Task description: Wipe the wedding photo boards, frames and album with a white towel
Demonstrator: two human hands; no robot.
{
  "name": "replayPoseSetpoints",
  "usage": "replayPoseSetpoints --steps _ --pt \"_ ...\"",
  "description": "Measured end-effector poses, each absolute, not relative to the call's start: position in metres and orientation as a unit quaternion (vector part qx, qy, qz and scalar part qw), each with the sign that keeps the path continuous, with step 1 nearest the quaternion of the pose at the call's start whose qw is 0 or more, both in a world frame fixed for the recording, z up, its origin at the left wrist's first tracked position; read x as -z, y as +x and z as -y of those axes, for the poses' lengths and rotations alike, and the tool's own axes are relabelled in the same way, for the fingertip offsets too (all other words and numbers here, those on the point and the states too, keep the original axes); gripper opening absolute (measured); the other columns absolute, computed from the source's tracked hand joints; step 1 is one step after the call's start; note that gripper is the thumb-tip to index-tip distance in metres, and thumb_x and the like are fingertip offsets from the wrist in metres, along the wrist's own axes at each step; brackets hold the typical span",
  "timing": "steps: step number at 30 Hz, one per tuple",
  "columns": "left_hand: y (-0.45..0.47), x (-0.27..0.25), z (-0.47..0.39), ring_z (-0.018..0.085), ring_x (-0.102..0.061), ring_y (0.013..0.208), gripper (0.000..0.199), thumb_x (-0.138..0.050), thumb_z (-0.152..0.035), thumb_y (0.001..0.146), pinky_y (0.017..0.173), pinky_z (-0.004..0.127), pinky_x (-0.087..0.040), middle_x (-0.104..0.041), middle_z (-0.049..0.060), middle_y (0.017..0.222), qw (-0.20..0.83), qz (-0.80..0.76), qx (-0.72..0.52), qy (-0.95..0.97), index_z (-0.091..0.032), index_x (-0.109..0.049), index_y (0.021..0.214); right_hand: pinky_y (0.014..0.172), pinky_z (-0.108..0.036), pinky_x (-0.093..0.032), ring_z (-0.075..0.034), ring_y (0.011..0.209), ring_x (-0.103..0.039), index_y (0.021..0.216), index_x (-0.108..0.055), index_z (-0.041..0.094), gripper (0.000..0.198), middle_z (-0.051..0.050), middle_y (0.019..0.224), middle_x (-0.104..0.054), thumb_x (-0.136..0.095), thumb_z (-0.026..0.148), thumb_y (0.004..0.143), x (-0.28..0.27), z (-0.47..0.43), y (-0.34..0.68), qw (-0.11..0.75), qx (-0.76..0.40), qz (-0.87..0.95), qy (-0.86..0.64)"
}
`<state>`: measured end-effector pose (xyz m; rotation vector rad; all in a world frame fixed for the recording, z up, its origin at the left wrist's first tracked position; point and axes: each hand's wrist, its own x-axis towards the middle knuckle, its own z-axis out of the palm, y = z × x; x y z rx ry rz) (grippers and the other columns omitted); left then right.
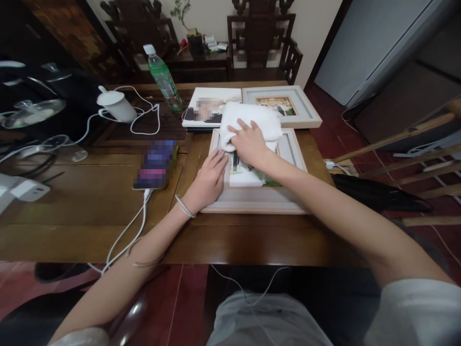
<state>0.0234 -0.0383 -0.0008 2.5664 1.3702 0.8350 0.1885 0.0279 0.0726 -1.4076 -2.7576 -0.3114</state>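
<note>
A light wooden picture frame (pixel 252 205) lies on the table in front of me, with a landscape picture partly visible inside its wide mat. My left hand (pixel 209 181) grips its left side, the fingers laid over the edge. On its upper part, my right hand (pixel 250 143) holds a folded white cloth (pixel 259 117) pressed down, fingertips sinking into the fabric. The cloth hides the top of the picture and overlaps the items behind. What lies under my right palm is hidden.
Behind are a second frame (pixel 306 106) and a white photo panel (pixel 201 96). To the left stand a green bottle (pixel 163 79), a lidded white cup (pixel 117 106) and a phone (pixel 156 163) on a charging cable (pixel 144 211). Chairs stand beyond the wooden table (pixel 252 240).
</note>
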Motion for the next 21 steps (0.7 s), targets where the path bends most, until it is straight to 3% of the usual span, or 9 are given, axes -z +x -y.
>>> replayPoseSetpoints --steps 5,11,16,21 --pt "0.021 0.002 0.037 0.031 -0.033 0.145 0.044 -0.037 -0.014 0.096 0.120 0.053 -0.032 -0.050 0.019 0.146 0.057 -0.445 -0.279 0.849 -0.007 -0.052 0.137 0.108 -0.059 -0.030 -0.036 0.140 -0.037 0.119 -0.070 0.011 0.047 -0.014 0.141 -0.058 -0.038 0.002 0.085 -0.073 -0.025 0.234 0.000 0.112 0.853 -0.510" --pt "0.014 0.010 0.033 0.029 -0.032 0.146 0.061 -0.037 0.001 0.082 0.120 0.054 -0.032 -0.049 0.015 0.148 0.072 -0.431 -0.294 0.850 -0.011 -0.050 0.140 0.104 -0.057 -0.031 -0.033 0.125 -0.052 0.122 -0.068 0.010 0.048 -0.018 0.117 -0.070 -0.040 0.006 0.083 -0.070 -0.024 0.298 -0.022 0.168 0.814 -0.555" --pt "0.015 0.012 0.033 0.028 -0.034 0.145 0.064 -0.037 0.003 0.080 0.119 0.056 -0.033 -0.051 0.012 0.147 0.074 -0.440 -0.306 0.841 -0.015 -0.050 0.140 0.103 -0.054 -0.035 -0.032 0.129 -0.048 0.101 -0.076 0.015 0.042 -0.015 0.136 -0.060 -0.039 0.005 0.084 -0.071 0.007 0.306 -0.061 0.183 0.841 -0.505" --pt "0.015 0.007 0.036 0.029 -0.031 0.147 0.066 -0.037 0.003 0.081 0.120 0.056 -0.030 -0.047 0.012 0.150 0.084 -0.438 -0.290 0.847 -0.015 -0.047 0.143 0.101 -0.050 -0.042 -0.034 0.130 -0.050 0.091 -0.077 0.014 0.033 -0.018 0.138 -0.059 -0.047 0.007 0.080 -0.087 0.071 0.297 -0.105 0.134 0.870 -0.464"
